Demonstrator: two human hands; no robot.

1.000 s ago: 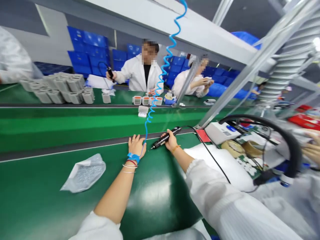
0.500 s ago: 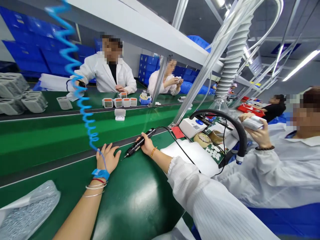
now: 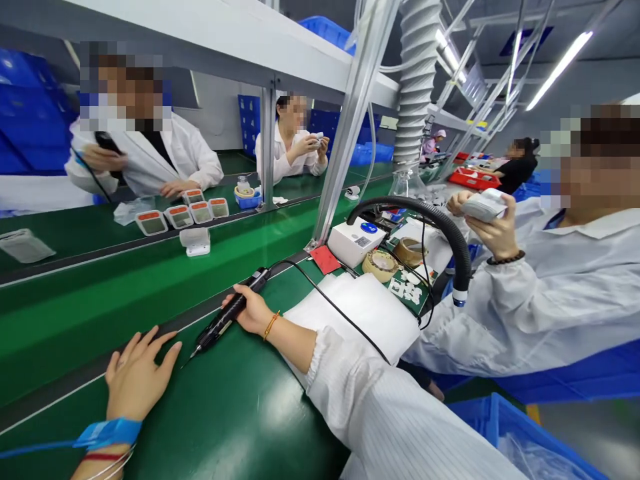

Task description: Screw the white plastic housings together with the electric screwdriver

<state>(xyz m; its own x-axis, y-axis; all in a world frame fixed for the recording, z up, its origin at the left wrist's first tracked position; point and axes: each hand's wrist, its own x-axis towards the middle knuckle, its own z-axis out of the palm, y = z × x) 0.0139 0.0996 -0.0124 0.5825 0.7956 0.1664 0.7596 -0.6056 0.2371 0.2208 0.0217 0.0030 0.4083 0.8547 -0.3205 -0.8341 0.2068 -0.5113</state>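
My right hand (image 3: 249,309) is wrapped around a black electric screwdriver (image 3: 227,322); its thin bit points down and left, close to the green tabletop (image 3: 235,413). A black cord runs from the tool's back end to the right. My left hand (image 3: 140,373) lies with fingers spread at the table's far edge, left of the bit, and holds nothing. A blue wrist strap (image 3: 109,433) with a blue cord circles the left wrist.
White sheets (image 3: 345,310), tape rolls (image 3: 381,265) and a white box (image 3: 356,241) lie to the right under a black hose (image 3: 457,250). Past the green belt (image 3: 240,230) stand several orange-and-white devices (image 3: 151,223). Co-workers sit opposite and at right, one holding a white item (image 3: 484,205).
The view has swung to the right, so most things appear further left. My right hand keeps its hold on the screwdriver. The person opposite has raised a dark tool.
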